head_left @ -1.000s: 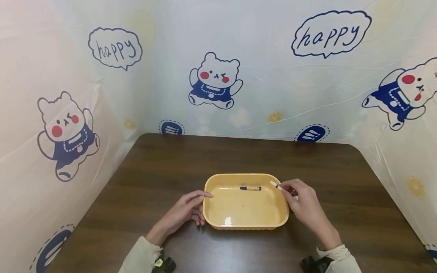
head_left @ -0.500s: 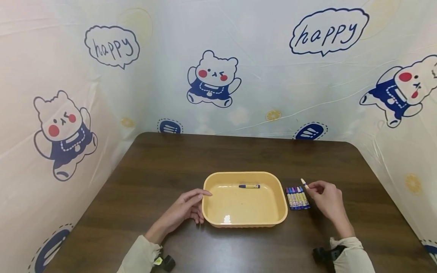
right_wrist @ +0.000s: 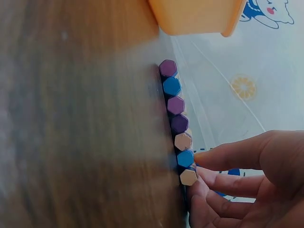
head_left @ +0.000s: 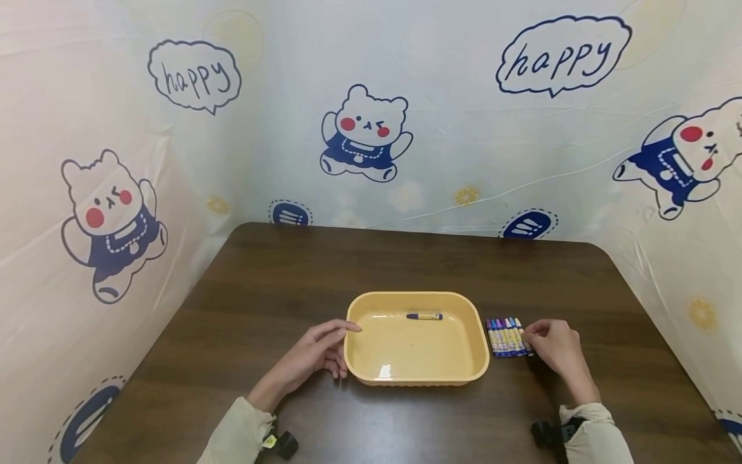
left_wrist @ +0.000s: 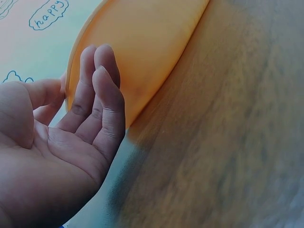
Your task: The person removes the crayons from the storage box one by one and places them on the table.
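Observation:
A shallow yellow plastic basin [head_left: 417,351] sits on the table in the head view, with one dark-blue-tipped crayon [head_left: 425,316] lying inside near its far wall. My left hand [head_left: 315,354] holds the basin's left rim, index finger over the edge and the other fingers against the outer wall [left_wrist: 137,52]. Just right of the basin lies a neat row of several crayons [head_left: 505,338], side by side. My right hand [head_left: 556,348] pinches the beige crayon [right_wrist: 188,177] at the row's right end, close beside a blue-ended one [right_wrist: 185,159].
The dark wooden table [head_left: 301,270] has rounded far corners. A printed plastic sheet [head_left: 452,142] with bears and "happy" bubbles hangs behind and on both sides. Black cameras are strapped at both wrists, by the pale sleeves [head_left: 597,438].
My right hand has moved right from over the basin's right rim with the pale-tipped crayon, then lowered it to the row's right end. The left hand stays on the basin.

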Motion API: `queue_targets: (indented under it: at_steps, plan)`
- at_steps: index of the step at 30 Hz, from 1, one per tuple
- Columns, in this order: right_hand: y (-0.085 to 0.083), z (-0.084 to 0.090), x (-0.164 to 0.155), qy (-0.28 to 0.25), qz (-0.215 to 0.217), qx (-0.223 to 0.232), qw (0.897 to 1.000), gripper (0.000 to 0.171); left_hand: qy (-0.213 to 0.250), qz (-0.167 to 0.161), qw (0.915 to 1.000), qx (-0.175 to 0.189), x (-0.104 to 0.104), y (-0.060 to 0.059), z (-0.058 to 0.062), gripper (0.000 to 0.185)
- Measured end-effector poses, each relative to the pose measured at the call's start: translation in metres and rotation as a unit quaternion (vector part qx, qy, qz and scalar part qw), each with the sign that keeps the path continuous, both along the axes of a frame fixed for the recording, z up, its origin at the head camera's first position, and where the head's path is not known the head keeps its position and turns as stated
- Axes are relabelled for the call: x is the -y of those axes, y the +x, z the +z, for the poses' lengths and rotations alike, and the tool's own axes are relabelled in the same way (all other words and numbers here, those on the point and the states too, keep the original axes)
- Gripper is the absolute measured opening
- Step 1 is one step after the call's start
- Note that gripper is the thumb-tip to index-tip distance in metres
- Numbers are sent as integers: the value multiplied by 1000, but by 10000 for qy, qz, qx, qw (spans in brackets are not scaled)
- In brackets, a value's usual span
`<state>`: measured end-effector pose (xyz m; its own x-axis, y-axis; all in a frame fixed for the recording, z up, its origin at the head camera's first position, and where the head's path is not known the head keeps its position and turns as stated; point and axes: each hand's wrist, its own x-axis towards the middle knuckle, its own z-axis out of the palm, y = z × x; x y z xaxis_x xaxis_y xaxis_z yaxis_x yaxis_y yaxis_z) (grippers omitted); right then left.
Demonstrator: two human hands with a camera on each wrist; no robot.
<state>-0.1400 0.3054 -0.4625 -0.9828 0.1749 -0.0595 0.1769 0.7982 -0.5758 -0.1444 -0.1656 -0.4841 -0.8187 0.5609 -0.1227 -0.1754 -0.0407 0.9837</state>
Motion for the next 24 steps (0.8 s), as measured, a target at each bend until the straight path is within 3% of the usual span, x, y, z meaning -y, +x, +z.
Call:
queue_targets:
  at_steps: [6,14,24]
  plan:
    - [2,3,3,-14,-1,35,10000,19,-45,31,10000,-2,1,1,0,46]
    - [7,5,6,-197,78,460,9987,19,-8,5,10000,33,2,4,-1,47]
    - [9,12,7,-12,3,194,9998,27,-51,58,10000,-6,1,3,0,48]
